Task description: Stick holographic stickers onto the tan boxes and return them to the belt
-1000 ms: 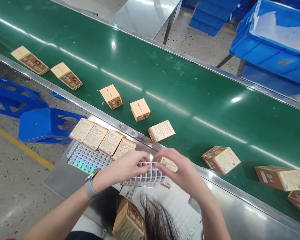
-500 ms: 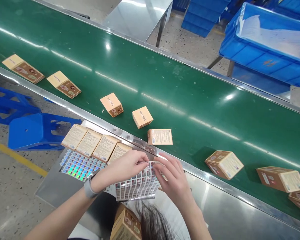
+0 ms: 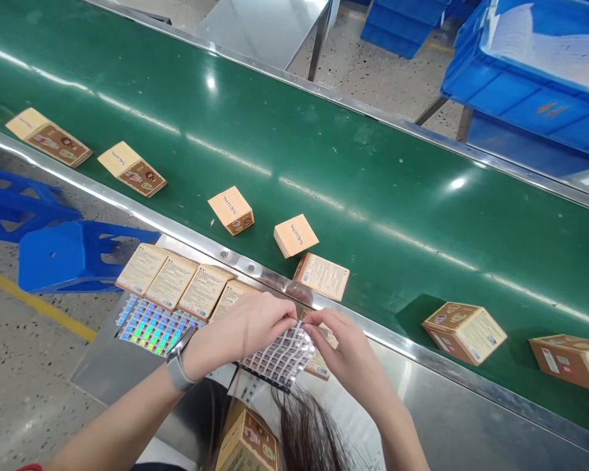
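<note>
My left hand (image 3: 255, 324), with a grey band at the wrist, pinches the top edge of a sticker sheet (image 3: 282, 356). My right hand (image 3: 341, 337) has its thumb and forefinger closed at the sheet's upper right corner, close to the left fingertips; what sits between them is too small to make out. Several small boxes (image 3: 173, 281) stand in a row on the metal table, left of my hands. Shiny holographic stickers (image 3: 160, 329) lie just below that row. Another box is partly hidden behind my right hand.
A green conveyor belt (image 3: 353, 163) carries several boxes (image 3: 296, 235) past the metal table (image 3: 442, 399). One more box (image 3: 250, 441) is at the bottom, beside dark hair. Blue stools (image 3: 53, 255) stand at left, a blue bin (image 3: 530, 98) at upper right.
The belt's boxes have shifted right. My right fingers have closed into a pinch near my left hand. The sheet has tilted, and a box beneath my right hand shows more.
</note>
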`<action>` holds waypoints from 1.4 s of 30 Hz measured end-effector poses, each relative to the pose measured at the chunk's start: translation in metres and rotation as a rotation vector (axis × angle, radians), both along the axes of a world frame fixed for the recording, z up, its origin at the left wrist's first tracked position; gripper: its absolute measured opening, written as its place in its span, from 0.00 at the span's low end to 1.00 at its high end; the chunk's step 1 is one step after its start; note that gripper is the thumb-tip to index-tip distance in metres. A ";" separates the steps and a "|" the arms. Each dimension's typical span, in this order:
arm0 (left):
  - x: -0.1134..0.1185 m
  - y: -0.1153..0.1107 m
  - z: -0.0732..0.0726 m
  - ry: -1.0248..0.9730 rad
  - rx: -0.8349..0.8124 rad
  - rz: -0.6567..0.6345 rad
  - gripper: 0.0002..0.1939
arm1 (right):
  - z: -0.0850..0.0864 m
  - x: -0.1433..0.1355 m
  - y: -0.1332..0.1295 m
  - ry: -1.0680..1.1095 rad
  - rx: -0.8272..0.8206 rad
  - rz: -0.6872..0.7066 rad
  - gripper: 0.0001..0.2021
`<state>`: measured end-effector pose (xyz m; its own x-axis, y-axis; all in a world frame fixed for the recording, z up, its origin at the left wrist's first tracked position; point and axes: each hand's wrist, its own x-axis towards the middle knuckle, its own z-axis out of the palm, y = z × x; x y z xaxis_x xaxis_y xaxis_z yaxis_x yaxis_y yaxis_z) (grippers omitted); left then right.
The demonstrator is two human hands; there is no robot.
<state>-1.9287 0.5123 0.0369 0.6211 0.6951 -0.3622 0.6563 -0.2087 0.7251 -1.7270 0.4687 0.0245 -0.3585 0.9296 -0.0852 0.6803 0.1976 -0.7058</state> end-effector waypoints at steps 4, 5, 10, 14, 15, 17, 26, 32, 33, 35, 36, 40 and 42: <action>0.003 0.001 0.004 0.039 -0.038 -0.011 0.10 | 0.000 -0.001 -0.004 0.005 0.102 -0.009 0.03; 0.003 0.001 0.006 0.042 -0.047 -0.010 0.10 | -0.001 -0.002 -0.005 -0.012 0.178 -0.001 0.04; 0.006 0.002 0.009 0.031 -0.078 0.033 0.13 | -0.011 -0.009 -0.016 -0.150 0.571 -0.026 0.10; 0.005 0.001 0.003 -0.019 -0.176 0.062 0.12 | -0.012 -0.011 -0.026 -0.034 0.613 -0.086 0.15; 0.004 0.000 0.001 -0.035 -0.203 0.076 0.12 | -0.011 -0.011 -0.028 0.018 0.593 -0.110 0.15; 0.002 0.000 0.000 -0.047 -0.245 0.106 0.12 | -0.012 -0.006 -0.031 0.107 0.525 -0.172 0.12; 0.006 -0.001 0.007 -0.042 -0.208 -0.086 0.10 | -0.090 0.049 0.020 0.242 -0.094 -0.959 0.50; 0.019 -0.008 0.000 -0.105 -0.173 -0.099 0.07 | -0.096 0.057 0.091 0.474 -0.173 -0.458 0.52; 0.021 -0.011 -0.004 -0.120 -0.170 -0.104 0.07 | -0.097 0.055 0.099 0.487 -0.202 -0.400 0.52; 0.026 -0.015 -0.015 -0.138 -0.164 -0.109 0.05 | -0.105 0.050 0.113 0.495 -0.232 -0.359 0.53; 0.027 -0.016 -0.022 -0.141 -0.162 -0.107 0.03 | -0.111 0.047 0.118 0.503 -0.244 -0.359 0.55; 0.027 -0.016 -0.042 -0.102 -0.216 -0.104 0.05 | -0.133 0.039 0.124 0.495 -0.277 -0.417 0.60; 0.023 -0.017 -0.038 -0.100 -0.246 -0.075 0.03 | -0.138 0.042 0.120 0.429 -0.274 -0.451 0.64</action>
<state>-1.9061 0.4951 -0.0007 0.7089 0.5443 -0.4485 0.5682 -0.0641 0.8204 -1.6848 0.5892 -0.1133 0.0044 0.9613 -0.2754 0.3026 -0.2638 -0.9159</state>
